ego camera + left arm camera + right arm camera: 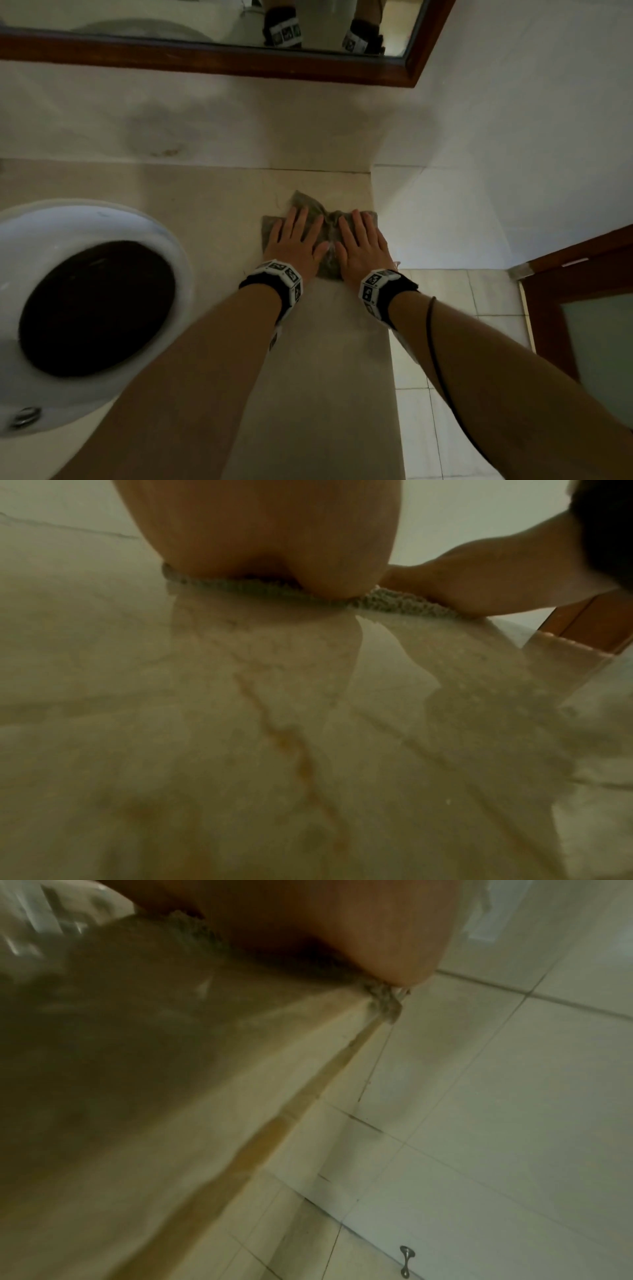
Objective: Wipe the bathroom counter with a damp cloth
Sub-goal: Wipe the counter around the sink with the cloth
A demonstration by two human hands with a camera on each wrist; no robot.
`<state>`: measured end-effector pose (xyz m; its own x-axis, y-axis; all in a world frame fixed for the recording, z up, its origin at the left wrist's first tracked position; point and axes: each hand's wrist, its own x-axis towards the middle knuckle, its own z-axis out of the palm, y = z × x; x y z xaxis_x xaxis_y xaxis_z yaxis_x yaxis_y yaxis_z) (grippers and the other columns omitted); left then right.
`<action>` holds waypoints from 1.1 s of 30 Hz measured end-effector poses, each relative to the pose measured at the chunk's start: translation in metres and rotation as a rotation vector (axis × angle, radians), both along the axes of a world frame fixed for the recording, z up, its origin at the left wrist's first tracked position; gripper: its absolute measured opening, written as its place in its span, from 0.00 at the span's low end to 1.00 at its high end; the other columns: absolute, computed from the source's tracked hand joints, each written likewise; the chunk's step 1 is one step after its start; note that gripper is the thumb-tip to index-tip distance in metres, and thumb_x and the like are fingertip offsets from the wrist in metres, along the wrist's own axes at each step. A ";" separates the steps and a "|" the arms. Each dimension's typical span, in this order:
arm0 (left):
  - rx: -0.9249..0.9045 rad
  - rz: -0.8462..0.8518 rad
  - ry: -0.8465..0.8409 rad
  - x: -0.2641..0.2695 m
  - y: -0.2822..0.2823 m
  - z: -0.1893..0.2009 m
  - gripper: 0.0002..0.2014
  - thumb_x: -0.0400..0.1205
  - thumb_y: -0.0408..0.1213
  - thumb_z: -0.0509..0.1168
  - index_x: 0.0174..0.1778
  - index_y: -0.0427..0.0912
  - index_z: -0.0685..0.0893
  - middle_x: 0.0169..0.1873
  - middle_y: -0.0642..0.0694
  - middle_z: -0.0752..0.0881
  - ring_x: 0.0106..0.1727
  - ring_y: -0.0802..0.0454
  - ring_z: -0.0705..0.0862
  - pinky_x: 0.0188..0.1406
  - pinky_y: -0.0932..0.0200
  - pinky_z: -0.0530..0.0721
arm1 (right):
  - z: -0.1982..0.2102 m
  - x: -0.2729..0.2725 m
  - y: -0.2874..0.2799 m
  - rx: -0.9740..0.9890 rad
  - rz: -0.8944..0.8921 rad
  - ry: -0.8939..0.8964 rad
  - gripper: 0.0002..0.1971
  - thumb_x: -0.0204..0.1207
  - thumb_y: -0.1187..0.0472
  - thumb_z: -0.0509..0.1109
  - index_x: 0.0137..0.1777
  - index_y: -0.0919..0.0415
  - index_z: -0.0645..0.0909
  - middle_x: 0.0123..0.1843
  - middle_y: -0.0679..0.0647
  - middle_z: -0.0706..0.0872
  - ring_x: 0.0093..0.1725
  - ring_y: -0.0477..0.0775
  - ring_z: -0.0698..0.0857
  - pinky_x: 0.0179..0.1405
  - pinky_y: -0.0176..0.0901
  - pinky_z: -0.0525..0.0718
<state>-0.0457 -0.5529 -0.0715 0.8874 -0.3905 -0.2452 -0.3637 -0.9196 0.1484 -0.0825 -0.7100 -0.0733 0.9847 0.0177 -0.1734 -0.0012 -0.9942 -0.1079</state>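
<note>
A grey-green cloth (327, 222) lies bunched on the beige marble counter (212, 198), near its right end by the wall. My left hand (296, 236) lies flat on the cloth's left half with straight, spread fingers. My right hand (359, 241) presses flat on the right half, close to the counter's right edge. In the left wrist view the heel of the left hand (267, 547) sits on the cloth (400, 604) above the wet, shiny counter (274, 723). The right wrist view shows the cloth (383, 999) hanging slightly over the counter's edge (308, 1096) under the right hand (359, 928).
A white basin (113, 222) with a dark bowl sits on the counter to the left. A wood-framed mirror (239, 65) hangs on the back wall. A tiled wall (479, 171) bounds the right; a wooden door frame (565, 274) and tiled floor (445, 342) lie beyond.
</note>
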 end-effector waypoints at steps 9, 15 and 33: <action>-0.011 -0.028 0.004 -0.043 0.001 0.001 0.31 0.86 0.59 0.40 0.84 0.55 0.43 0.85 0.47 0.39 0.85 0.48 0.38 0.82 0.46 0.40 | -0.004 -0.053 0.005 0.048 -0.085 0.014 0.29 0.86 0.46 0.42 0.85 0.55 0.45 0.86 0.57 0.42 0.85 0.57 0.39 0.82 0.50 0.43; 0.001 -0.114 0.002 -0.105 0.013 0.003 0.31 0.86 0.59 0.38 0.84 0.55 0.41 0.85 0.46 0.38 0.85 0.47 0.37 0.82 0.46 0.39 | 0.002 -0.128 0.024 0.075 -0.174 0.058 0.30 0.86 0.46 0.41 0.85 0.57 0.43 0.86 0.58 0.39 0.84 0.57 0.36 0.80 0.49 0.37; -0.004 -0.131 0.086 -0.130 0.028 0.005 0.31 0.86 0.61 0.37 0.84 0.56 0.39 0.84 0.50 0.36 0.84 0.49 0.34 0.81 0.46 0.36 | 0.006 -0.154 0.040 0.021 -0.186 0.051 0.30 0.84 0.45 0.37 0.85 0.54 0.44 0.86 0.55 0.41 0.84 0.55 0.37 0.81 0.48 0.38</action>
